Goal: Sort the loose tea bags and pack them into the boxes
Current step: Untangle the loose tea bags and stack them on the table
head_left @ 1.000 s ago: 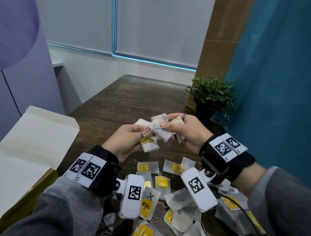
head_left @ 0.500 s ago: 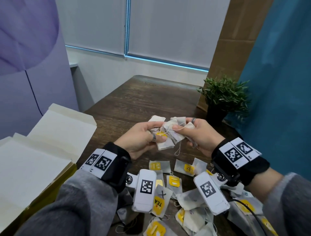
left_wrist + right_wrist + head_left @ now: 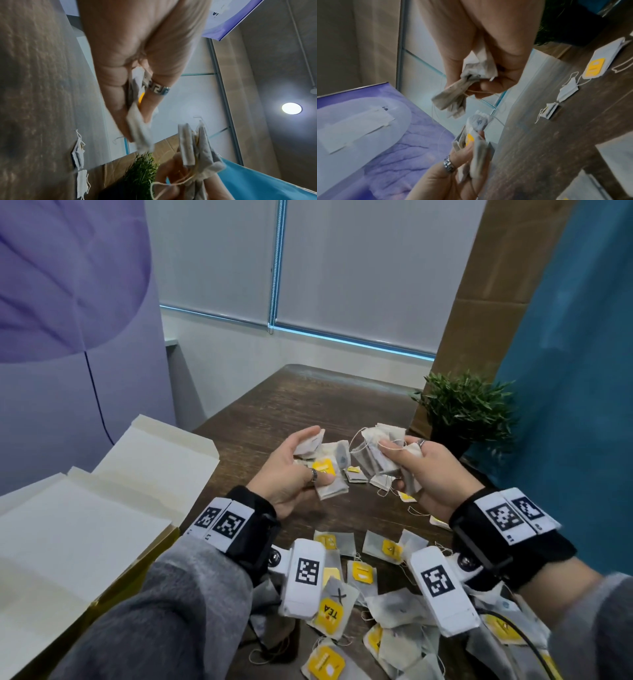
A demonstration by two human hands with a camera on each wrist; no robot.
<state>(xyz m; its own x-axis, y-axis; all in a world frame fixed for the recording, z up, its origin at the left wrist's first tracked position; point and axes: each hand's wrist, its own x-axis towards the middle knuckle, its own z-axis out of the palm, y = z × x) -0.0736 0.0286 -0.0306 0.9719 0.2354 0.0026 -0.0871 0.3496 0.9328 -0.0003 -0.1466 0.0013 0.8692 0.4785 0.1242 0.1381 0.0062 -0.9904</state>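
Note:
Above the dark wooden table (image 3: 308, 402), my left hand (image 3: 291, 470) grips a small bunch of tea bags (image 3: 329, 470), one with a yellow tag; the left wrist view shows that bunch (image 3: 139, 129) pinched between thumb and fingers. My right hand (image 3: 421, 470) grips a second bunch of tea bags (image 3: 373, 453) with loose strings; the right wrist view shows this crumpled bunch (image 3: 453, 97). A gap separates the two bunches. Several loose tea bags (image 3: 359, 573) with yellow tags lie on the table below my wrists. An open box (image 3: 102, 508) with pale flaps stands at my left.
A small potted plant (image 3: 466, 409) stands at the table's right edge, just beyond my right hand. A teal curtain (image 3: 575, 371) hangs on the right, and a purple panel (image 3: 68, 302) rises on the left. A few tea bags (image 3: 563, 94) lie farther out on the table.
The one bundle held by both hands has been pulled into two bunches. My hands have moved apart, left to the left, right to the right. The head view has shifted.

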